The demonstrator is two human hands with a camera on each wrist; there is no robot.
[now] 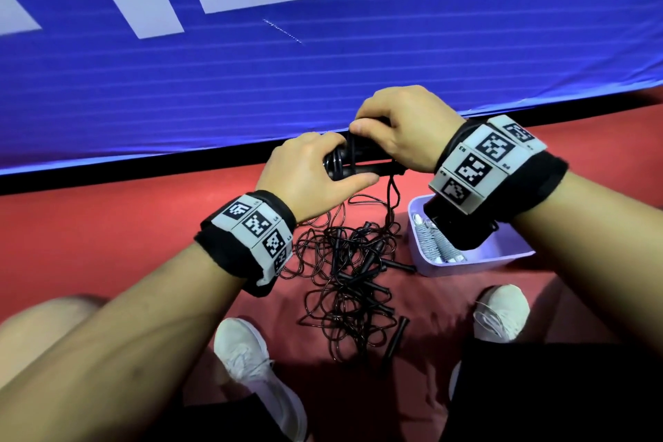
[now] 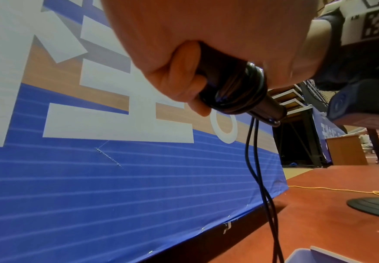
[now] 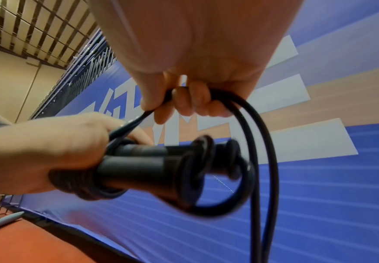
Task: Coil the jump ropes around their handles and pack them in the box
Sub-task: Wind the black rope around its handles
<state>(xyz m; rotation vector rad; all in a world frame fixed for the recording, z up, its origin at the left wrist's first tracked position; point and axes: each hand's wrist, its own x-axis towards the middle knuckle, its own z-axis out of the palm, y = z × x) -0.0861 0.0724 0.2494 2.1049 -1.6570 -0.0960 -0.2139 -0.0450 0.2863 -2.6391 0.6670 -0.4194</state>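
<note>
Your left hand (image 1: pixel 308 172) clamped the 2 black handles (image 3: pixel 130 167) side by side, probably as a firm core for the wraps, while your right hand (image 1: pixel 401 133) pinched the cord (image 3: pixel 215 211) just above them. The box (image 1: pixel 502 260) sat below your right wrist.

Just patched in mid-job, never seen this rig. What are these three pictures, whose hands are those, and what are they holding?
There is no robot: a person works bare-handed, with cameras on the head and on each wrist band. The wide picture looks down from the head; the other two look along each hand. The left hand grips two black handles with cord wound round them; the right hand pinches the loose cord. On the red floor lies a tangle of black ropes; beside it a lilac box holds a coiled grey rope.
</note>
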